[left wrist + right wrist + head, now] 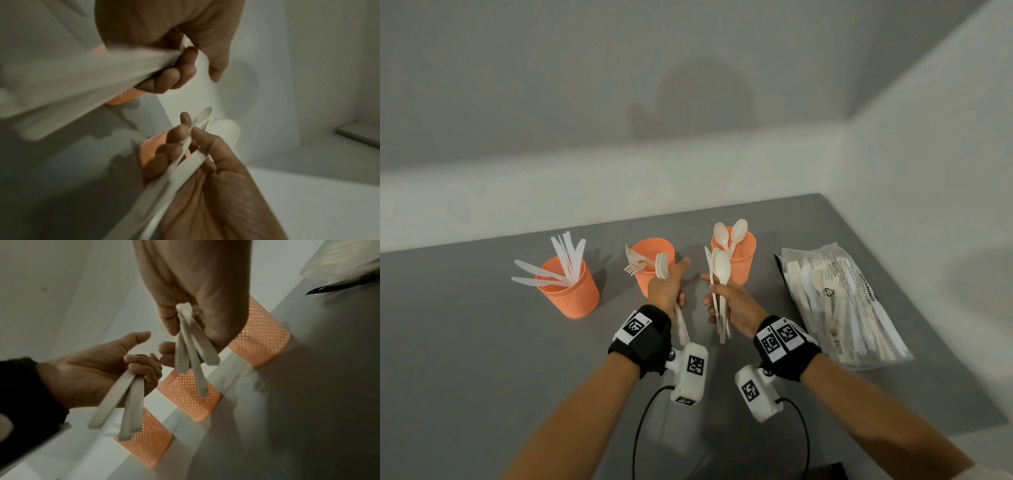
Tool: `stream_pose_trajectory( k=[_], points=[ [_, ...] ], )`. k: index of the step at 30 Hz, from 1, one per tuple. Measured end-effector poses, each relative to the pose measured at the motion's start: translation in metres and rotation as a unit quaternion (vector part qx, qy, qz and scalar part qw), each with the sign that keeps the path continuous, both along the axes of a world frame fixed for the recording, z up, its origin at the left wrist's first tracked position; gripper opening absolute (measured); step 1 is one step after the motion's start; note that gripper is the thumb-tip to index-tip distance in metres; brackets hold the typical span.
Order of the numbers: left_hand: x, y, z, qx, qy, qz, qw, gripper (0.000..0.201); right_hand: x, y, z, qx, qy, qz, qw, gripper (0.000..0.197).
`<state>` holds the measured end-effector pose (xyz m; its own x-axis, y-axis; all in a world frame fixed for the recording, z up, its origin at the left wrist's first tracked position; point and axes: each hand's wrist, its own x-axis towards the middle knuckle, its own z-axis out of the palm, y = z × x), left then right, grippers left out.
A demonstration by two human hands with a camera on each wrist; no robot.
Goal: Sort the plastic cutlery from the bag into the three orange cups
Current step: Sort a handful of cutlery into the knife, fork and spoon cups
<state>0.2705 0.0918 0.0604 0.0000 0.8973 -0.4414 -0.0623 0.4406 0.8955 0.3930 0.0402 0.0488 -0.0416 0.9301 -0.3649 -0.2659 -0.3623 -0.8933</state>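
Observation:
Three orange mesh cups stand in a row on the grey table: the left cup (570,294) holds knives, the middle cup (645,253) forks, the right cup (743,260) spoons. My left hand (666,287) grips a small bundle of white forks (662,265) upright in front of the middle cup. My right hand (726,301) grips a bundle of white spoons (722,269) just in front of the right cup. In the right wrist view the spoon handles (191,353) hang from the right hand (197,308). The left hand (115,368) is beside it.
The clear plastic bag (842,301) with several more pieces of cutlery lies on the table at the right, near the wall. Black cables run from the wrist cameras toward the near table edge. Grey walls close the back and right sides.

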Motion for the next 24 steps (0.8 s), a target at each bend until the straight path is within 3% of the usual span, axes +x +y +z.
stream_pose_trajectory(
  k=[5,10,13,18,21,24],
  points=[
    [0.008,-0.002,0.002,0.095,0.046,-0.030,0.994,0.030,0.000,0.001,-0.002,-0.002,-0.008,-0.006,1.000,0.027],
    [0.017,-0.002,0.008,0.222,0.107,-0.057,0.968,0.004,0.003,0.000,-0.001,-0.012,-0.015,-0.001,1.000,0.013],
    [0.021,0.002,0.008,0.248,0.131,-0.064,0.958,0.018,0.004,-0.002,0.002,-0.005,-0.033,0.012,0.999,0.012],
    [0.025,0.004,0.008,0.291,0.214,-0.087,0.928,0.014,0.010,-0.001,0.003,-0.001,-0.030,0.022,0.999,0.010],
    [0.029,0.004,0.011,0.266,0.169,-0.034,0.949,0.007,0.012,0.001,0.005,-0.008,-0.010,0.006,1.000,0.018],
    [0.028,0.006,0.011,0.217,0.118,-0.011,0.969,0.014,0.013,0.004,0.000,-0.008,-0.015,-0.004,1.000,0.023]
  ],
)
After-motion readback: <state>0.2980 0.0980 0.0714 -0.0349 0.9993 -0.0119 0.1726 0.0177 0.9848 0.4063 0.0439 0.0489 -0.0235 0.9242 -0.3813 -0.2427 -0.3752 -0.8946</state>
